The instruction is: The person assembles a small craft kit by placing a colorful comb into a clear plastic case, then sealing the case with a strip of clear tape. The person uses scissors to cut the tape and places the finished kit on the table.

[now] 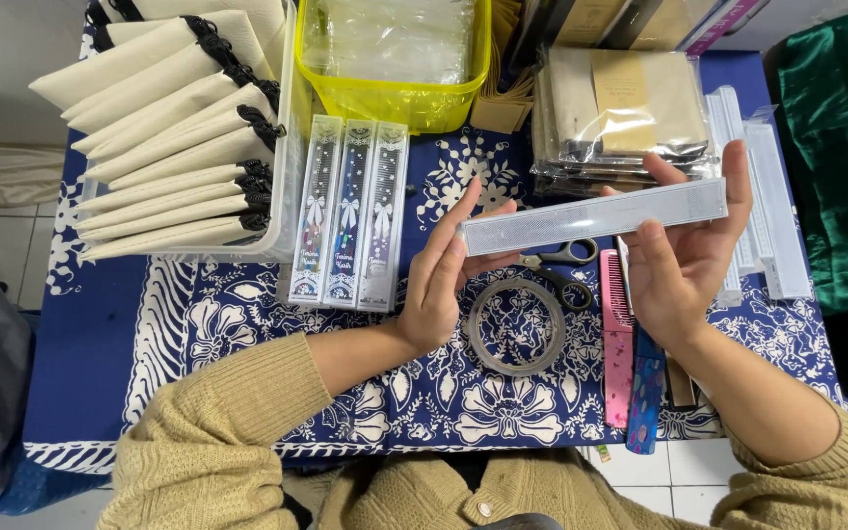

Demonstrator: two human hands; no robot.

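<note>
Holding a long clear plastic case (593,217) above the blue patterned cloth (247,324), you pinch its near end with your left hand (441,276), while your right hand (684,257) grips the far end, fingers wrapped round it. Below the case lie scissors (559,268), a tape ring (516,326) and a pink comb (616,345). Left of it, three filled cases (349,212) lie side by side; beyond them, a clear bin (287,147) holds cream pouches (174,128), and a yellow tub (399,100) holds clear bags.
</note>
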